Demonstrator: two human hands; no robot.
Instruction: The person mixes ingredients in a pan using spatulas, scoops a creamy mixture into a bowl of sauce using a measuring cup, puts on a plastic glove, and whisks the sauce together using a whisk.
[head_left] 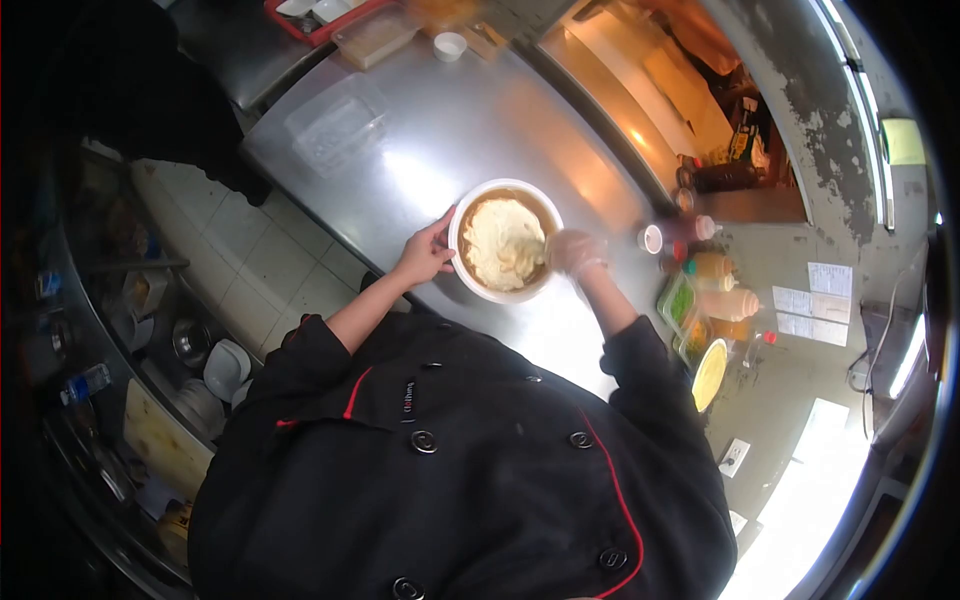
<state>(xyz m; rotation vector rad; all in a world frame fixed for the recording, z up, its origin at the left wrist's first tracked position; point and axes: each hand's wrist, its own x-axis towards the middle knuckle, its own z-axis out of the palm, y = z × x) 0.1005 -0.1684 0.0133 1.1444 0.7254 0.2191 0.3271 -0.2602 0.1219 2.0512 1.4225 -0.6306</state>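
Observation:
A round white bowl (pixel 457 262) stands on the steel table in front of me. It holds a pale, creamy mass (pixel 500 240) with brownish liquid around its edge. My left hand (pixel 430 252) grips the bowl's left side, with the thumb by the rim and the fingers against the outer wall. At the right rim is my right hand (pixel 574 254), in a clear plastic glove, its fingertips reaching toward the pale mass. Motion blurs this hand, so its fingers, and anything in them, cannot be made out.
On the steel table (pixel 420 130) lie a clear plastic container (pixel 335 125) and a small white cup (pixel 450 46). Sauce bottles (pixel 728 304), a tub of chopped greens (pixel 680 303) and a yellow-filled round container (pixel 710 375) line the right wall. A dark-clothed person (pixel 130 100) stands at upper left.

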